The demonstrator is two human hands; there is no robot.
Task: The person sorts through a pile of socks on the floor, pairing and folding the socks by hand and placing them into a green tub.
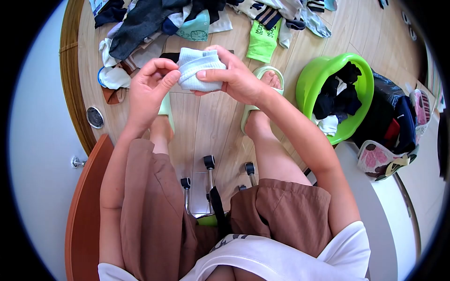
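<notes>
A folded bundle of pale blue-and-white ribbed socks is held up in front of me, above the floor. My right hand wraps around its right side, with the thumb pressed across the front. At the bundle's left edge, the thumb and index finger of my left hand come together in a pinch on the fabric. Beyond my hands lies a heap of socks and clothes. A bright green sock with dark lettering lies on the floor to the right of it.
A green tub with dark and white items stands on the right. Beside it sits a floral-patterned bag holding dark cloth. A reddish-brown wooden panel rises on my left. Chair casters stand between my slippered feet.
</notes>
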